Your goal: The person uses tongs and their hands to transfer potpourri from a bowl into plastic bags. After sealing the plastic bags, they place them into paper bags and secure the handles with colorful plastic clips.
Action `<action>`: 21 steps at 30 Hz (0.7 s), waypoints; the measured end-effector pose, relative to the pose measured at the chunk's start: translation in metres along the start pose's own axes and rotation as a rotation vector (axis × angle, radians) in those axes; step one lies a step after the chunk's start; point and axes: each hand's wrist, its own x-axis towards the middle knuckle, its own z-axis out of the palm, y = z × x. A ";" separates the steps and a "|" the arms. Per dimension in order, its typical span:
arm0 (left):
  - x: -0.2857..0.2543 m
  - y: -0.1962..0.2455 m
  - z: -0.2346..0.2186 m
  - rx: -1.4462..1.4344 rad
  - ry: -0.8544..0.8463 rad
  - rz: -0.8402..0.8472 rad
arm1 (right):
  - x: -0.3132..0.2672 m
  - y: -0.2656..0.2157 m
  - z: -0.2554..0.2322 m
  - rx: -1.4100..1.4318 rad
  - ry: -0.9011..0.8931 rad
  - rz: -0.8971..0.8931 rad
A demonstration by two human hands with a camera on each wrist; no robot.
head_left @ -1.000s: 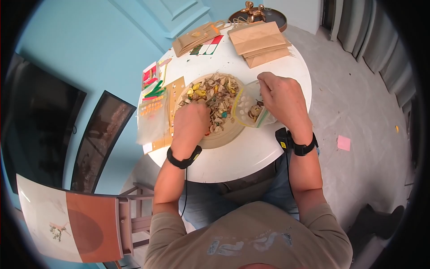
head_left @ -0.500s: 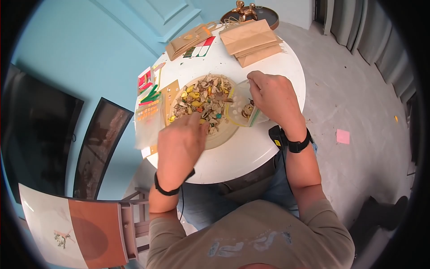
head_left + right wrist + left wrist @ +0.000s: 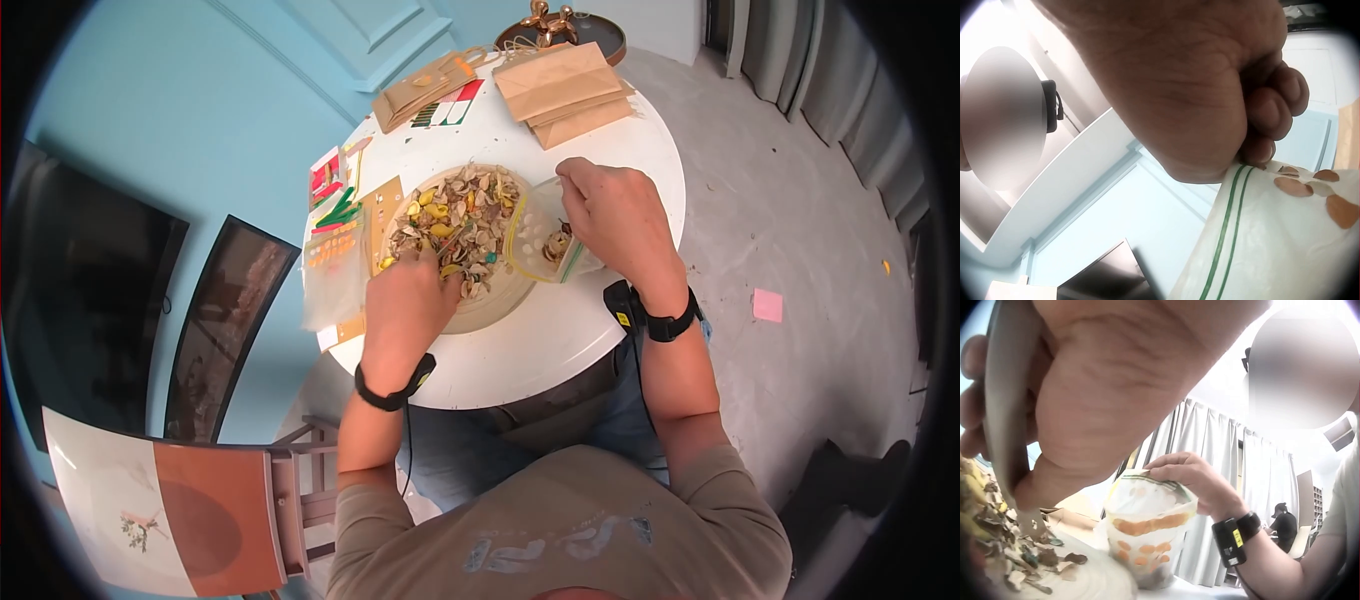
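A round plate (image 3: 490, 318) holds a heap of dried petals, leaves and yellow pieces (image 3: 465, 210). My left hand (image 3: 408, 300) is over the near left of the heap. In the left wrist view its thumb and fingers grip a long, pale, flat tool (image 3: 1007, 394) that slants down to the heap; the kind of tool I cannot tell. At the plate's right edge my right hand (image 3: 625, 220) pinches the rim of a clear zip bag (image 3: 530, 235) printed with dots. The bag's mouth gapes, and some dried pieces (image 3: 557, 245) lie inside it.
Folded brown paper bags (image 3: 560, 85) and a smaller paper bag (image 3: 425, 90) lie at the back of the white table (image 3: 520, 370). Along the left side are another dotted bag (image 3: 335, 275), green and red strips (image 3: 340, 210) and brown card (image 3: 385, 195).
My left hand has drawn slightly back toward me, down to the near left of the heap. My right hand stays at the bag's rim. The head view has shifted a little.
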 end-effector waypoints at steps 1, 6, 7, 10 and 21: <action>0.004 0.001 0.009 0.019 -0.028 -0.010 | 0.000 -0.001 -0.001 0.000 -0.003 0.006; 0.019 0.000 0.035 0.062 -0.015 -0.089 | 0.000 -0.002 0.000 -0.001 0.002 0.002; 0.019 -0.001 0.037 0.061 -0.023 -0.086 | 0.000 -0.001 0.002 -0.001 0.009 -0.008; 0.018 0.009 0.033 0.014 -0.094 -0.070 | 0.001 -0.002 0.002 -0.010 -0.006 -0.006; 0.025 0.000 0.042 -0.004 -0.041 -0.059 | 0.000 0.001 0.002 0.006 0.004 0.000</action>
